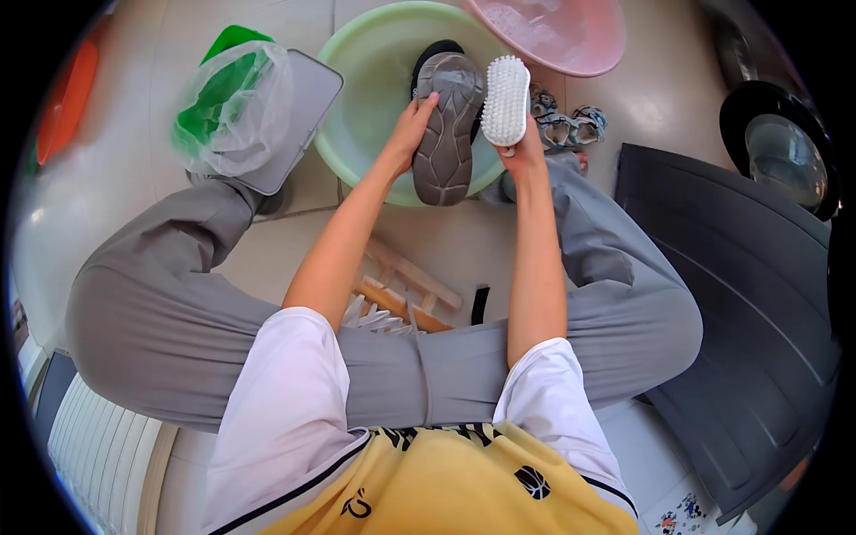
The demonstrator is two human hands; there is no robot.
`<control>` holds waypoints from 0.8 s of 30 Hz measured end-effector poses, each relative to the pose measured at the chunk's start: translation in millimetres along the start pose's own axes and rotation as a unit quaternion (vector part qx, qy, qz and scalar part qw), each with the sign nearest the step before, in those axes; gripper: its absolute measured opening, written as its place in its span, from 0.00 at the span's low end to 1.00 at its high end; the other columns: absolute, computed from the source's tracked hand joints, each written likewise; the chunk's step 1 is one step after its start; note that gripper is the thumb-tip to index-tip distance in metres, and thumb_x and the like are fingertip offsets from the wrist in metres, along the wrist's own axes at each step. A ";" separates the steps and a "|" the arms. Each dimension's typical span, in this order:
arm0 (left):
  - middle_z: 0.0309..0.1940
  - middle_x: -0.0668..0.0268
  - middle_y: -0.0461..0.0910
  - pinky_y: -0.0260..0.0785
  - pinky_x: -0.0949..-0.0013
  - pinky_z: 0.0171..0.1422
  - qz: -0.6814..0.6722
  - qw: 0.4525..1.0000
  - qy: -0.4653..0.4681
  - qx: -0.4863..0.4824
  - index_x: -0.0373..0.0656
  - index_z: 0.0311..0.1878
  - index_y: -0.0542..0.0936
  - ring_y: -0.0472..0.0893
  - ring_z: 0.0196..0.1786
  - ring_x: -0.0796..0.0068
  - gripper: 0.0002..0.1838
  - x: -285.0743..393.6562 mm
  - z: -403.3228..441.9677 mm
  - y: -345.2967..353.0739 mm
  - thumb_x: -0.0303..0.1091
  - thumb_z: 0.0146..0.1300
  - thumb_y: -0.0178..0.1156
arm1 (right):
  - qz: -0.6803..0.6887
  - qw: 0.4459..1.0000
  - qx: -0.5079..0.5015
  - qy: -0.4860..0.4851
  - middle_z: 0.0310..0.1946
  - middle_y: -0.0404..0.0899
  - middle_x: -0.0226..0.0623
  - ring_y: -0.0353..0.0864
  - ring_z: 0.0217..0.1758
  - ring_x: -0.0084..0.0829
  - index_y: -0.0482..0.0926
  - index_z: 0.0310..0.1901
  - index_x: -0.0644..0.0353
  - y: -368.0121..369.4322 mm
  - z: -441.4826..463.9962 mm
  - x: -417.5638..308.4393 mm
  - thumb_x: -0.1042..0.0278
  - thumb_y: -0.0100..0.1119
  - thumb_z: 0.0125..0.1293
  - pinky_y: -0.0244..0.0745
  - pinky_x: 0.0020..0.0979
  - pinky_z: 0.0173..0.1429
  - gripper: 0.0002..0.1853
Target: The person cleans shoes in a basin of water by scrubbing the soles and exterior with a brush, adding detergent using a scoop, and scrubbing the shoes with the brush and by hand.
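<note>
My left hand (414,132) grips a dark shoe (446,134) by its edge, with the grey-brown sole turned up toward me. The shoe is over the near part of a pale green basin (343,147) that holds water. A wet patch shines near the upper end of the sole. In my right hand (526,153) is a white scrub brush (506,102), its bristles facing me. The brush is just right of the shoe, close to its edge; whether they touch I cannot tell. Most fingers of both hands are hidden behind what they hold.
A pink basin (571,45) with suds stands at the back right, near patterned sandals (571,127). To the left are a grey lid (308,107) and a green bin (214,102) with a clear bag. A dark panel (731,294) lies right; a wooden frame (401,290) is between my legs.
</note>
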State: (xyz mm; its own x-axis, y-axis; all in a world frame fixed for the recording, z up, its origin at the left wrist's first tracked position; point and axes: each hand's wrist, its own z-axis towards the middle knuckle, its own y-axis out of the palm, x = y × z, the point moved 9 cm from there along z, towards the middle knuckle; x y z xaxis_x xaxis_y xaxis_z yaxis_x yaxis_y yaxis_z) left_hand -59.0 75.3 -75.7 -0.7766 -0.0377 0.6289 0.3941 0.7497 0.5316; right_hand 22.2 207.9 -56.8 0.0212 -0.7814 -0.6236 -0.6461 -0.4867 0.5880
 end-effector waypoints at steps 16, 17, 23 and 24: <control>0.46 0.59 0.76 0.62 0.72 0.54 0.097 0.988 0.117 0.011 0.38 0.52 0.71 0.73 0.48 0.72 0.27 -0.9 17.7 -5.0 0.54 0.64 0.46 | -0.309 0.928 0.192 -0.081 0.11 0.59 0.23 0.55 0.07 0.16 0.66 0.52 0.57 20.9 -21.3 -27.0 0.70 0.48 0.63 0.47 0.22 0.09 0.15; 0.45 0.59 0.76 0.62 0.72 0.53 0.097 0.988 0.117 0.012 0.38 0.51 0.72 0.73 0.47 0.71 0.27 -2.6 19.0 -6.4 0.54 0.64 0.46 | -0.313 0.927 0.190 -0.078 0.11 0.59 0.23 0.55 0.07 0.16 0.66 0.52 0.57 24.4 -24.8 -26.7 0.70 0.48 0.63 0.47 0.22 0.09 0.15; 0.43 0.56 0.78 0.64 0.69 0.52 0.095 0.988 0.122 0.021 0.40 0.50 0.74 0.76 0.46 0.66 0.28 -8.7 25.8 -8.6 0.56 0.62 0.47 | -0.470 0.836 0.164 -0.229 0.25 0.66 0.32 0.63 0.22 0.21 0.64 0.60 0.57 47.9 -30.5 -40.0 0.65 0.51 0.63 0.55 0.23 0.26 0.23; 0.43 0.55 0.78 0.64 0.69 0.52 0.108 0.985 0.128 0.029 0.40 0.50 0.74 0.76 0.47 0.65 0.28 -9.1 25.6 -10.5 0.57 0.62 0.47 | -0.497 0.817 0.177 -0.234 0.38 0.70 0.39 0.69 0.36 0.28 0.64 0.60 0.59 58.2 -36.4 -41.5 0.64 0.51 0.62 0.60 0.26 0.41 0.24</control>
State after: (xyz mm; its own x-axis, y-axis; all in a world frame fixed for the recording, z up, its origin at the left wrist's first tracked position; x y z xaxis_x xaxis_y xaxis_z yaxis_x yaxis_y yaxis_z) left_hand -68.6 84.7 -101.5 -0.5250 -0.0337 0.8505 0.5014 0.7951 0.3410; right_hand 11.4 197.8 22.1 0.4288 0.2067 -0.8795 -0.6686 -0.5821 -0.4628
